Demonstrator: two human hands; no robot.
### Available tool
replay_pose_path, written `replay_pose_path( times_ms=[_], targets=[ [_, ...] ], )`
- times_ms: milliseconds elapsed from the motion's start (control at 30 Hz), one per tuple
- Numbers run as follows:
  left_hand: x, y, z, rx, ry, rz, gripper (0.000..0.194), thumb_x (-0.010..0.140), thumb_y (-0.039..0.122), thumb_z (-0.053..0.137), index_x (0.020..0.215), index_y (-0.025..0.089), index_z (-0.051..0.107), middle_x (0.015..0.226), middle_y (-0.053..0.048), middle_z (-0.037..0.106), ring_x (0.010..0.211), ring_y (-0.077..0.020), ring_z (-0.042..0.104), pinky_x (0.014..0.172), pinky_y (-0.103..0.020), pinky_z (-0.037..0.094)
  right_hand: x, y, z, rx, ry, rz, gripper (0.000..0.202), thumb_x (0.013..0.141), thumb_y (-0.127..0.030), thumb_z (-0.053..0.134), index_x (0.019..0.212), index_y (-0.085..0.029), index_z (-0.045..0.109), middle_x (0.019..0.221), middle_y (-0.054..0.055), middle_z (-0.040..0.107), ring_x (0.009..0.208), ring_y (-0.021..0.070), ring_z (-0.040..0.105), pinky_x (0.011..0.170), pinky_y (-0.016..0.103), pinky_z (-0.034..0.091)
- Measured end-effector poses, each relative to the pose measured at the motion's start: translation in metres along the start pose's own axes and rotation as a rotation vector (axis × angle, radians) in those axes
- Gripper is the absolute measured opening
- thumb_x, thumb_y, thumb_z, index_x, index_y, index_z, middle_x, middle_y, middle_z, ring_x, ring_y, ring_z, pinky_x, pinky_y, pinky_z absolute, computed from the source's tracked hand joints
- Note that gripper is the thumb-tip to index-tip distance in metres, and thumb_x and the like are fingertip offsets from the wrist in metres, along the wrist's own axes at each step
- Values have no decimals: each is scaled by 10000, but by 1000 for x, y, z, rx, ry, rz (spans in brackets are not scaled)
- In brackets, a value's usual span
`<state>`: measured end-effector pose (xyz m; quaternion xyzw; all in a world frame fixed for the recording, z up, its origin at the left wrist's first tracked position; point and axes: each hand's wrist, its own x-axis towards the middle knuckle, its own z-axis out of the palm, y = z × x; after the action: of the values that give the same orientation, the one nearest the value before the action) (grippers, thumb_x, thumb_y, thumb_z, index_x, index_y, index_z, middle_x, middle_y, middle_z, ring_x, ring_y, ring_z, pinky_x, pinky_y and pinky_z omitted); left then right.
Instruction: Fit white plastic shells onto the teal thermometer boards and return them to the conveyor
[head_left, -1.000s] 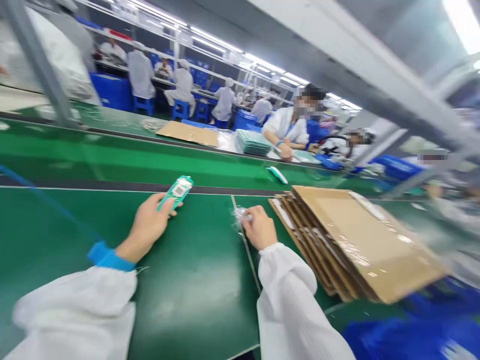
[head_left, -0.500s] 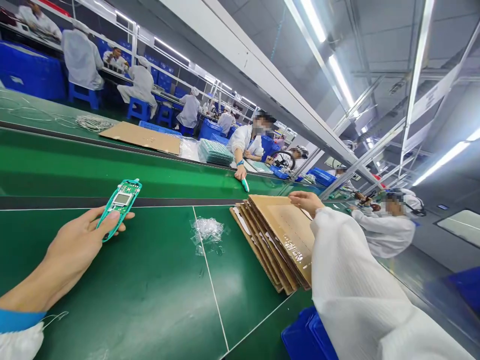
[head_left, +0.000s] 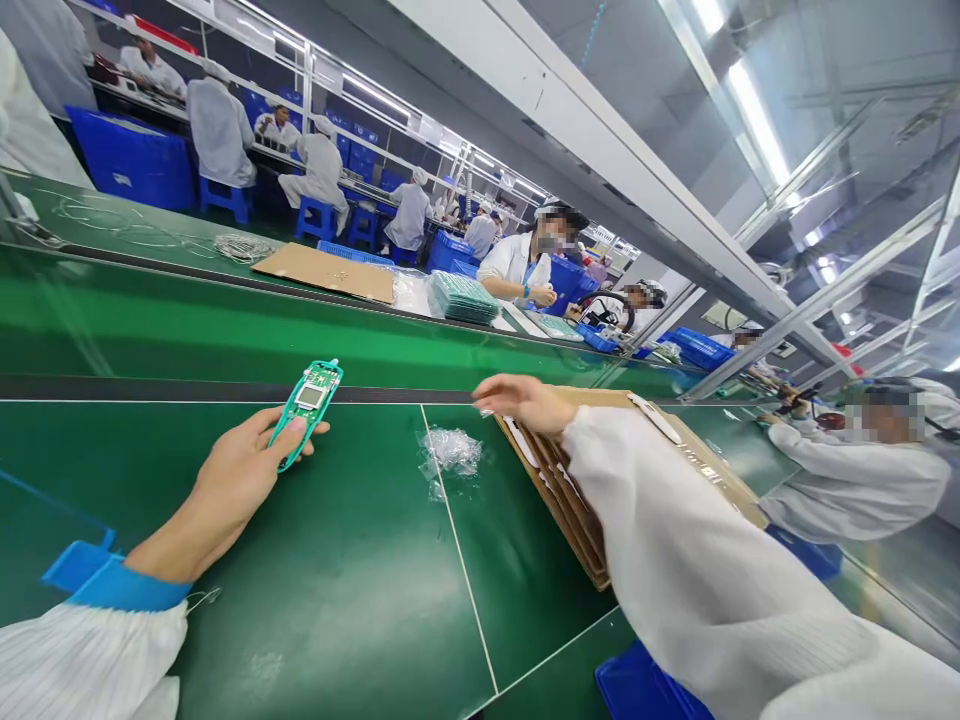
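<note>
Seen on the far tabletop (head_left: pixel 180 240): a coil of pale cable (head_left: pixel 244 248), close beside a flat cardboard sheet (head_left: pixel 322 271); just behind, a blue basket (head_left: pixel 352 253); to the right, a stack of pale green pieces (head_left: pixel 463 297) near a co-worker (head_left: pixel 504 265) in white. Farther back, blue stools (head_left: pixel 225 198) and a blue bin (head_left: pixel 131 155). Overhead, a slanting white beam (head_left: pixel 555 95).
</note>
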<state>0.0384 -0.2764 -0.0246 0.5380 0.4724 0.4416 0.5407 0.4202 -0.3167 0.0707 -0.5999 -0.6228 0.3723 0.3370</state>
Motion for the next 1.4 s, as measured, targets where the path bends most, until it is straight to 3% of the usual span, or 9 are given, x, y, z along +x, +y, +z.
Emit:
replay_pose_path(
  times_ms=[200, 300, 500, 633, 767, 967, 1067, 1167, 1400],
  targets=[
    [0, -1, 1, -85, 21, 33, 679, 740, 678, 754, 1196, 185, 649, 1143, -98, 723, 868, -208, 628, 766, -309, 487, 1, 28, 76, -256, -220, -115, 613, 629, 37, 693, 1199, -188, 668, 1509, 143, 459, 1417, 351, 406, 1207, 576, 254],
    [0, -3, 2, -100, 7, 48, 666, 766, 662, 742, 1224, 190, 636, 1149, -94, 721, 856, -195, 621, 788, -313, 481, -3, 21, 56, -291, -231, -153, 751, 660, -16, 718, 1367, -221, 565, 1608, 123, 308, 1479, 319, 297, 1190, 542, 312],
    [-1, 3, 3, -80, 22, -12, 707, 713, 689, 761, 1194, 184, 647, 1140, -92, 725, 863, -197, 615, 791, -317, 483, -4, -2, -9, -258, -199, -122, 451, 821, -368, 746, 1236, -223, 645, 1304, 108, 634, 1212, 311, 615, 986, 493, 557],
    [-2, 5, 3, -41, 10, -9, 707, 713, 710, 746, 1189, 195, 650, 1130, -82, 729, 869, -203, 617, 774, -314, 477, 2, -1, -19, -297, -46, -113, 370, 854, -270, 708, 1208, -203, 624, 1186, 124, 663, 1117, 319, 666, 865, 485, 617],
    [-3, 4, 1, 6, -3, -21, 679, 731, 714, 733, 1186, 216, 657, 1145, -71, 728, 887, -212, 623, 754, -311, 468, 2, 12, 41, -435, 37, -141, 538, 799, 51, 567, 1279, -191, 592, 1419, 160, 510, 1297, 327, 541, 1076, 566, 474],
    [-5, 5, 2, 1, 19, -18, 697, 724, 709, 741, 1184, 192, 661, 1125, -96, 732, 871, -221, 620, 758, -325, 480, -21, 22, 119, -443, -295, -111, 891, 649, 154, 620, 1455, -199, 483, 1600, 180, 293, 1495, 379, 236, 1185, 586, 304],
    [-4, 4, 2, -15, 14, -5, 674, 736, 698, 739, 1176, 194, 662, 1126, -92, 732, 865, -210, 621, 778, -326, 486, -17, -4, 77, -174, -456, -64, 868, 840, -175, 735, 1570, -270, 274, 1628, 166, 236, 1468, 328, 328, 1143, 533, 383],
    [-3, 4, 3, -37, 8, 0, 677, 722, 692, 751, 1176, 198, 661, 1126, -87, 733, 868, -212, 626, 772, -326, 490, 0, -37, -4, -118, -377, -57, 588, 864, -367, 747, 1405, -254, 545, 1503, 109, 481, 1366, 291, 488, 1111, 458, 434],
    [-1, 11, 2, -18, 68, -29, 630, 690, 717, 739, 1118, 257, 699, 1096, -51, 748, 865, -255, 637, 718, -355, 494, -31, -26, -156, -762, 718, 300, 119, 952, -254, 682, 1048, -192, 717, 1142, 108, 698, 1061, 246, 657, 966, 406, 516]
  ],
)
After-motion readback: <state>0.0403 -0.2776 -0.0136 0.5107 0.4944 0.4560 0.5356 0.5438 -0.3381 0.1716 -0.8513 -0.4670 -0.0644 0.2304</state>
